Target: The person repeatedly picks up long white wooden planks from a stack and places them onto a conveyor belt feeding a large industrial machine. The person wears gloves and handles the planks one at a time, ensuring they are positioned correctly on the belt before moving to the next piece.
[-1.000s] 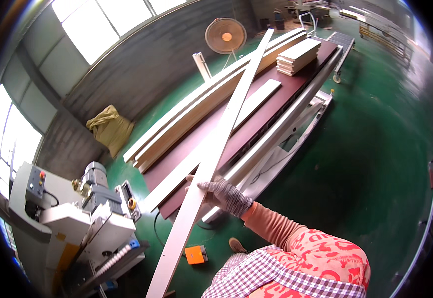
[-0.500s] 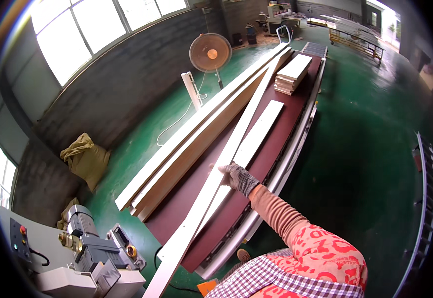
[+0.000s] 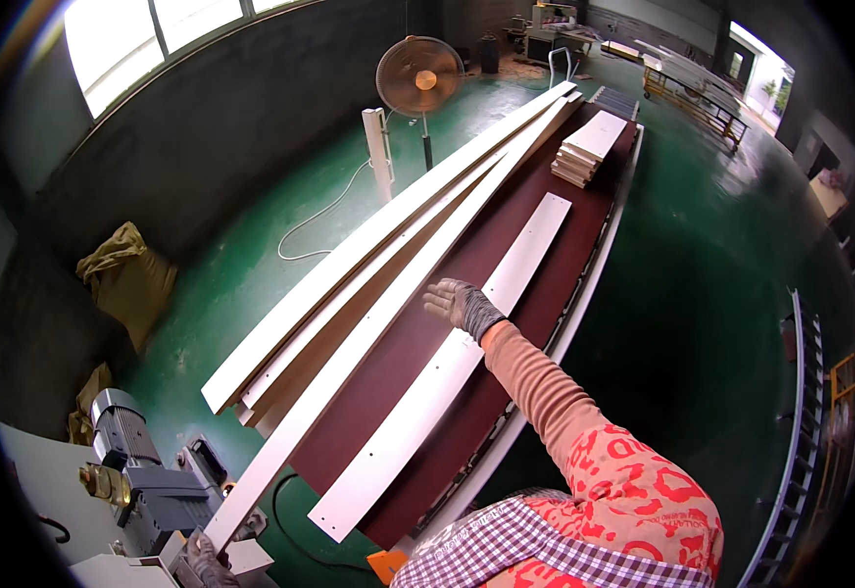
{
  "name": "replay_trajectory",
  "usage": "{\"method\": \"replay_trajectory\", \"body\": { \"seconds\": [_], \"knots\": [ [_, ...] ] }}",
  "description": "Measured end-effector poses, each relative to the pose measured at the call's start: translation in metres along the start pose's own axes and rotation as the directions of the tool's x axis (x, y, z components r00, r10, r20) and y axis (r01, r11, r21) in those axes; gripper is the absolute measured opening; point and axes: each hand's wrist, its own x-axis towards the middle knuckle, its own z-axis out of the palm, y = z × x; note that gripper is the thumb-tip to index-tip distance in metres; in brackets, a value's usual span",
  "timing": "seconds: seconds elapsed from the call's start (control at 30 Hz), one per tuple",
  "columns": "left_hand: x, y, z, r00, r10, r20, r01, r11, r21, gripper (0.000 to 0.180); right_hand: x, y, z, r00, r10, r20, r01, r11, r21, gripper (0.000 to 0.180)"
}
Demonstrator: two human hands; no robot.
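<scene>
My left hand (image 3: 210, 563), gloved and partly cut off by the lower edge, grips the near end of a long white board (image 3: 378, 318). The board slants up and away, its far end resting by the stacked long white boards (image 3: 359, 269). My right hand (image 3: 460, 303), in a grey glove with bare-looking fingertips, is open with fingers stretched to the left. It is over the dark red tabletop (image 3: 354, 421), beside a shorter white board (image 3: 427, 392) with small dark holes. The short board lies along the table, its near end overhanging the table's end.
A pile of short white boards (image 3: 592, 137) sits at the table's far end. Beyond the left side stand a fan (image 3: 419, 78) and a white post (image 3: 378, 152). A machine with a grey motor (image 3: 125, 431) is at lower left; a metal ladder-like frame (image 3: 785, 441) is at right.
The long board has swung left, off the short board, toward the stacked boards. My right hand has let go of it and opened. My left hand has come into view at its near end.
</scene>
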Motion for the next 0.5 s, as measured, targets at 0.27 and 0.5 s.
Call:
{"method": "replay_trajectory", "body": {
  "seconds": [0.27,0.5],
  "knots": [
    [0.062,0.002,0.164,0.938,0.007,0.347,0.031,0.994,-0.103,0.055,-0.064,0.012,-0.085,1.000,0.007,0.028,-0.002,0.985,-0.172,0.042],
    [0.115,-0.029,0.272,0.909,0.155,0.386,0.007,0.922,-0.387,0.078,-0.121,0.021,-0.146,0.999,0.020,-0.044,-0.025,0.994,-0.105,0.035]
  ]
}}
